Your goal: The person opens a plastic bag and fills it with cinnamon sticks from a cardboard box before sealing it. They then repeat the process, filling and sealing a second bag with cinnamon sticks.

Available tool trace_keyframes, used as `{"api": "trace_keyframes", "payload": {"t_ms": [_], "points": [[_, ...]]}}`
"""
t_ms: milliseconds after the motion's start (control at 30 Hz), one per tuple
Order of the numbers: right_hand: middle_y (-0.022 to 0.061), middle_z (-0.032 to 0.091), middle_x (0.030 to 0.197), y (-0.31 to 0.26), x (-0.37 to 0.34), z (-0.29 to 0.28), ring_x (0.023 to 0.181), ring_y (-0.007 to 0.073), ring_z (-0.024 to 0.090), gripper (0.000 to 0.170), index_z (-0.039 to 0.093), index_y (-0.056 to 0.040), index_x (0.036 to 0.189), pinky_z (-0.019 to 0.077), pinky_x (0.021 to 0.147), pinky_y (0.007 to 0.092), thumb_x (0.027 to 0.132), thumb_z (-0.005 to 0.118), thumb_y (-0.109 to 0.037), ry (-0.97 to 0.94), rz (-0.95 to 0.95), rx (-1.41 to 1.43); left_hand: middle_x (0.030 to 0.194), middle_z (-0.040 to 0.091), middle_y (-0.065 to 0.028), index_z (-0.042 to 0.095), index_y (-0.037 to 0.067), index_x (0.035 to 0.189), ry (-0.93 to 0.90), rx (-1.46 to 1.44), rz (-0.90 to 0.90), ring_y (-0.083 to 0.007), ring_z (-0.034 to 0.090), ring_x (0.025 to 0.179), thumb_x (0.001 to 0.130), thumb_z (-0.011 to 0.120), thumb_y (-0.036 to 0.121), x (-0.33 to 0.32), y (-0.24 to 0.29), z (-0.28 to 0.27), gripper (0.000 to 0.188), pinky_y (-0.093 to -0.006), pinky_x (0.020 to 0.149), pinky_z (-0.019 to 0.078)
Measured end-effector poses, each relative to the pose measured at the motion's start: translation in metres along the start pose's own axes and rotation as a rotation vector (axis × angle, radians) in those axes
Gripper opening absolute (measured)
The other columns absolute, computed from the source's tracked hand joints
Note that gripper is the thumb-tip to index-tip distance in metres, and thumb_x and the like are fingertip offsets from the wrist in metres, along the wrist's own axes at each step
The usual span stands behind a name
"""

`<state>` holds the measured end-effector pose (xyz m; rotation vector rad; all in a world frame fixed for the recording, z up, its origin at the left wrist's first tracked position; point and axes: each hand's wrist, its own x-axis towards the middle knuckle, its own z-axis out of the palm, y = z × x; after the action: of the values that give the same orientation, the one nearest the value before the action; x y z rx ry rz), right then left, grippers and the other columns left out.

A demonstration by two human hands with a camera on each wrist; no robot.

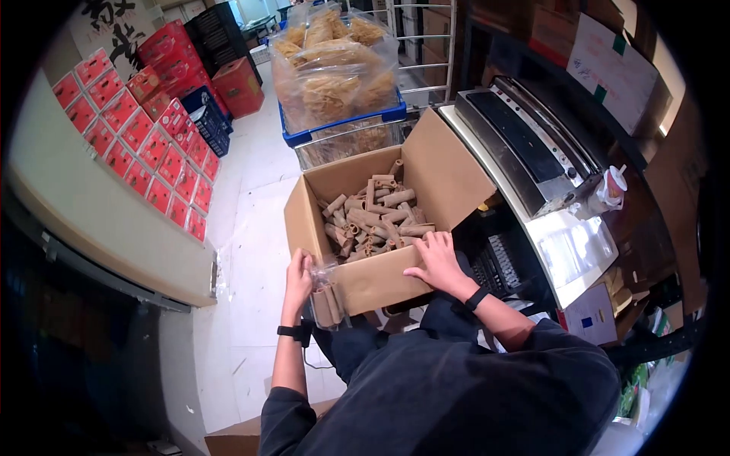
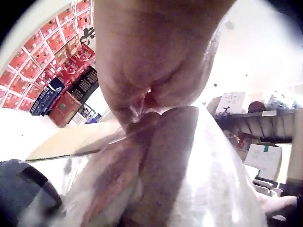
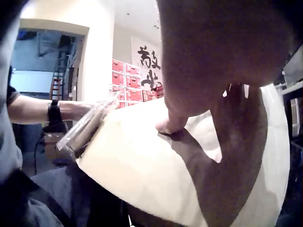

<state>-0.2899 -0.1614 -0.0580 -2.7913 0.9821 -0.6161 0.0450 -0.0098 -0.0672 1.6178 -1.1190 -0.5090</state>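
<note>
My left hand [image 1: 298, 275] grips the top of a clear plastic bag [image 2: 208, 156] holding brown rolled bark sticks [image 1: 327, 305] that look like cinnamon. The bag hangs beside the left corner of the near flap [image 1: 380, 283] of a cardboard box [image 1: 449, 171]. Inside the box lies a heap of loose cinnamon sticks [image 1: 372, 216]. At the right end of the near flap rests my right hand [image 1: 439, 262], fingers spread at its fold and thumb [image 3: 171, 125] against the flap's face. In the left wrist view, the hand hides the bag's gathered top.
Behind the box stands a blue-rimmed cart [image 1: 346, 127] with bulky clear bags of yellowish dried goods [image 1: 327, 83]. A metal machine [image 1: 525, 144] and a drink cup [image 1: 610, 186] sit on the right-hand bench. Red cartons [image 1: 141, 144] are stacked along the left wall.
</note>
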Motion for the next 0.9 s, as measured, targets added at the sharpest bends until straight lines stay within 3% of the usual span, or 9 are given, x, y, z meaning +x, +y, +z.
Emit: {"api": "trace_keyframes", "payload": {"t_ms": [167,400,500,533,600,667,800,833,900], "points": [[0.0167,0.056,0.110,-0.003,0.011,0.013,0.112,0.0358,0.052,0.059,0.063,-0.0050,0.115,0.0366,0.108,0.0537,0.081,0.082,-0.050,0.068,0.031,-0.089,0.082,0.044,-0.0017,0.050,0.003,0.097,0.031,0.037,0.054,-0.0123,0.042,0.076,0.109,0.049,0.005,0.004,-0.017,0.006,0.011,-0.0281,0.070,0.0408],[0.0172,0.056,0.110,-0.006,0.018,0.018,0.112,0.0364,0.052,0.060,0.061,-0.0030,0.113,0.0387,0.106,0.0520,0.080,0.083,-0.047,0.114,0.050,-0.137,0.078,0.050,-0.0047,0.052,0.002,0.099,0.118,0.011,0.132,-0.0138,0.046,0.071,0.110,0.049,0.008,0.008,-0.036,0.014,0.013,-0.0301,0.066,0.0446],[0.0178,0.056,0.112,-0.006,0.014,0.015,0.112,0.0374,0.053,0.063,0.060,-0.0035,0.113,0.0401,0.105,0.0519,0.074,0.088,-0.043,0.068,0.047,-0.075,0.079,0.053,-0.0028,0.054,0.002,0.096,0.108,-0.020,0.041,-0.0118,0.050,0.071,0.110,0.049,0.009,-0.007,-0.022,0.006,0.016,-0.0286,0.067,0.0460],[0.0185,0.056,0.115,-0.003,0.014,0.014,0.115,0.0378,0.052,0.070,0.060,-0.0021,0.118,0.0390,0.106,0.0524,0.073,0.089,-0.046,0.010,0.036,-0.064,0.079,0.054,-0.0024,0.054,0.002,0.095,0.092,-0.080,-0.020,-0.0114,0.051,0.071,0.110,0.049,0.009,-0.007,-0.016,0.000,0.017,-0.0285,0.067,0.0465],[0.0207,0.057,0.120,0.008,0.014,0.007,0.120,0.0392,0.051,0.078,0.059,0.0016,0.124,0.0373,0.107,0.0506,0.076,0.087,-0.053,-0.139,-0.003,-0.003,0.080,0.058,-0.0023,0.055,0.002,0.093,0.102,-0.125,0.056,-0.0110,0.057,0.074,0.110,0.051,0.007,-0.016,-0.015,-0.010,0.018,-0.0282,0.069,0.0493],[0.0225,0.056,0.129,0.021,0.024,-0.001,0.129,0.0392,0.048,0.083,0.055,-0.0009,0.136,0.0335,0.112,0.0506,0.084,0.079,-0.060,-0.332,0.050,0.145,0.081,0.060,-0.0041,0.055,0.002,0.091,0.089,-0.202,0.027,-0.0125,0.062,0.077,0.109,0.052,0.004,-0.028,0.012,-0.021,0.018,-0.0278,0.072,0.0516],[0.0230,0.055,0.136,0.030,0.072,-0.068,0.133,0.0343,0.050,0.076,0.051,-0.0035,0.141,0.0390,0.113,0.0472,0.090,0.079,-0.052,-0.269,0.002,0.738,0.080,0.062,-0.0084,0.052,0.004,0.091,0.095,-0.319,0.200,-0.0215,0.070,0.078,0.108,0.061,0.014,-0.035,0.075,-0.057,0.022,-0.0324,0.073,0.0534],[0.0191,0.054,0.138,0.026,0.083,-0.086,0.133,0.0286,0.051,0.070,0.049,-0.0039,0.142,0.0450,0.109,0.0421,0.094,0.079,-0.044,-0.236,0.026,0.879,0.078,0.059,-0.0081,0.049,0.006,0.087,0.148,-0.305,0.235,-0.0268,0.070,0.073,0.106,0.064,0.016,-0.031,0.081,-0.067,0.026,-0.0438,0.072,0.0609],[0.0129,0.052,0.140,0.012,0.107,-0.126,0.128,0.0192,0.053,0.063,0.047,-0.0062,0.142,0.0493,0.102,0.0344,0.096,0.080,-0.031,-0.264,0.159,1.300,0.073,0.053,-0.0058,0.047,0.007,0.089,0.207,-0.385,0.341,-0.0252,0.068,0.067,0.105,0.064,0.010,-0.015,0.110,-0.080,0.023,-0.0398,0.063,0.0597]]}}
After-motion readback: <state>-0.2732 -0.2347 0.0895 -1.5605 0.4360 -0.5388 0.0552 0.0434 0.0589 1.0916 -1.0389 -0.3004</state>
